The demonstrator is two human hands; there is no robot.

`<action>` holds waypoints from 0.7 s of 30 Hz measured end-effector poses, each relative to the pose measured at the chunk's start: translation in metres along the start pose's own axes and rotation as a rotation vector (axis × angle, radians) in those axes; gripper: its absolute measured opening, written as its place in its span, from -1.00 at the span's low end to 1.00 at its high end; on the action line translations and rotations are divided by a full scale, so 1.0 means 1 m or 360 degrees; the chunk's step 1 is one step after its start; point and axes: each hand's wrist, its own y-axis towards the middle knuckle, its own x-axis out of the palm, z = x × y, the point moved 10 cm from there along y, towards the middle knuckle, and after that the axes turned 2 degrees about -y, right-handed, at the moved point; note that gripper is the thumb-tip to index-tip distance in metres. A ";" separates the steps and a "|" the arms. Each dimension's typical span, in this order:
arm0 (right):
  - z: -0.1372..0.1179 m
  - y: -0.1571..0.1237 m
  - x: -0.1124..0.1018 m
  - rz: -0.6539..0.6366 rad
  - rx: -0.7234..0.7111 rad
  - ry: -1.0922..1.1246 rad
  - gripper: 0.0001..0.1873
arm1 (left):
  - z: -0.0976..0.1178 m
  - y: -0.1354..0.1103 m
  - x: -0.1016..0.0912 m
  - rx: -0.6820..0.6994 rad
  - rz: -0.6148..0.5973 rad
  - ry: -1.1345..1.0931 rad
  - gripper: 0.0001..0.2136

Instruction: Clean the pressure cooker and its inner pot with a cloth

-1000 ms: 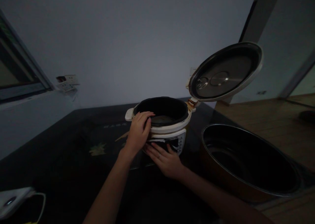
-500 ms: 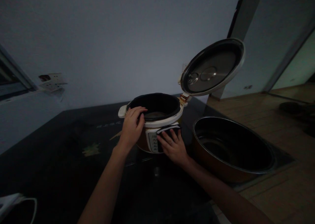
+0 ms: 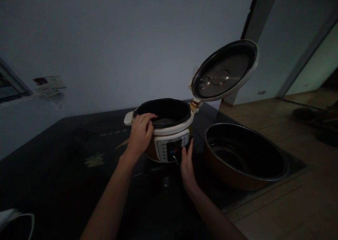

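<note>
An electric pressure cooker (image 3: pixel 158 143) with a white rim and a button panel stands on the dark table, its round lid (image 3: pixel 224 71) raised on the hinge at the right. My left hand (image 3: pixel 140 132) grips the near-left rim, fingers curled over the edge into the dark inner pot (image 3: pixel 166 109). At the lower right of the panel is my right hand (image 3: pixel 188 166), turned edge-on. It holds a dark cloth (image 3: pixel 177 158) against the cooker's front; the cloth is mostly hidden behind the hand and hard to make out in the dim light.
A large oval pot (image 3: pixel 245 183), brown outside and black inside, stands to the right near the table edge. Wall sockets (image 3: pixel 50 87) are at the left. A white object with a cord (image 3: pixel 16 215) lies at the lower left. The dark tabletop (image 3: pixel 66 173) spreads leftward.
My right hand has moved down and turned from flat across the panel to edge-on at its lower right, uncovering the buttons and display. The left hand stays on the rim. The view has shifted slightly.
</note>
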 end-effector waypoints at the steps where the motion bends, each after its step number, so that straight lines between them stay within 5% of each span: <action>1: 0.010 -0.005 0.002 -0.0034 0.0105 0.0091 -0.28 | 0.000 0.000 0.001 0.0000 -0.0003 0.0007 -0.73; 5: 0.019 -0.019 0.014 -0.0192 0.0196 0.0281 -0.34 | 0.001 0.000 0.002 0.0008 -0.0039 0.0019 -0.72; 11: -0.007 -0.028 0.038 -0.0484 0.0313 0.0609 -0.49 | 0.002 0.001 0.002 0.0001 -0.0074 0.0013 -0.71; 14: -0.016 -0.040 0.060 -0.0575 0.0886 0.1137 -0.56 | 0.002 0.001 0.002 -0.0012 -0.0090 0.0023 -0.70; 17: -0.023 -0.064 0.081 -0.0373 0.1657 0.1570 -0.61 | 0.002 0.001 0.002 -0.0023 -0.0117 0.0045 -0.69; 21: -0.045 -0.073 0.100 -0.0216 0.1976 0.1750 -0.66 | 0.003 0.000 0.002 -0.0032 -0.0127 0.0062 -0.69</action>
